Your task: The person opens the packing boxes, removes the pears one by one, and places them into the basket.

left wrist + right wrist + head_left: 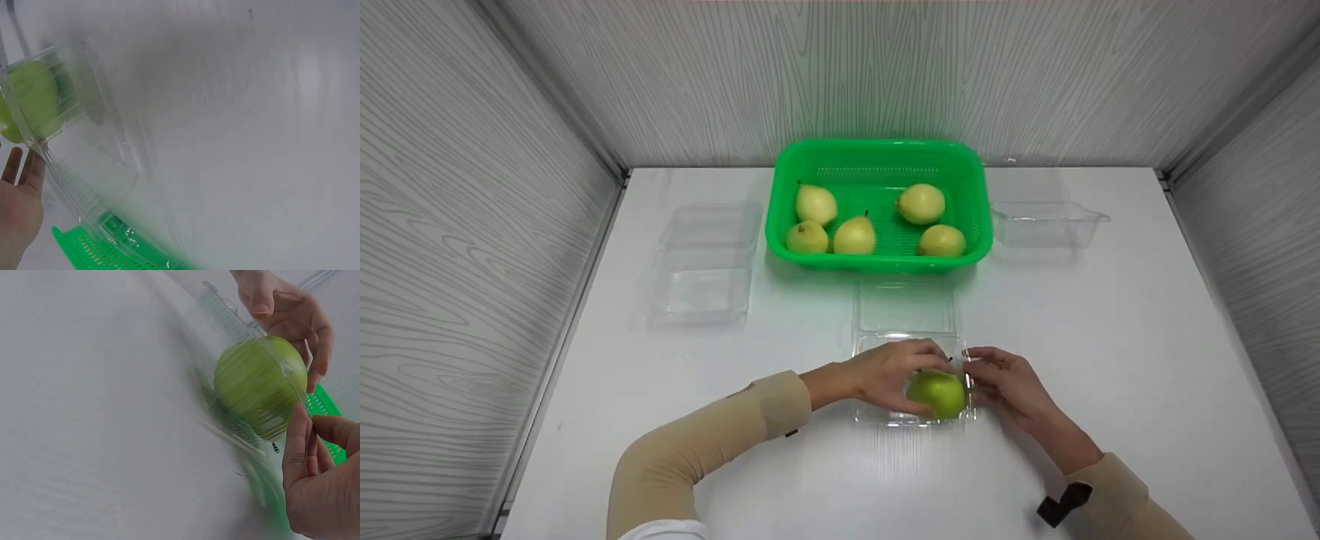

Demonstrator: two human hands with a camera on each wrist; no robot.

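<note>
A green apple (936, 394) lies at the right side of a clear plastic clamshell box (877, 417), whose lid (906, 306) is folded back toward the basket. My left hand (889, 375) arches over the apple, thumb on the near side and fingers on the far side. In the right wrist view the left hand (292, 318) is loosely spread, with a gap between thumb and apple. My right hand (1011, 386) is at the box's right wall; its thumb and fingers (298, 444) pinch the rim. The left wrist view shows the apple (36, 98) through clear plastic.
A green basket (877, 262) holding several yellow pears (854, 236) stands at the back of the white table. Another open clear box (705, 292) lies to the left, and a further clear box (1046, 225) stands right of the basket. Grey wood-patterned panels (840, 75) enclose the table.
</note>
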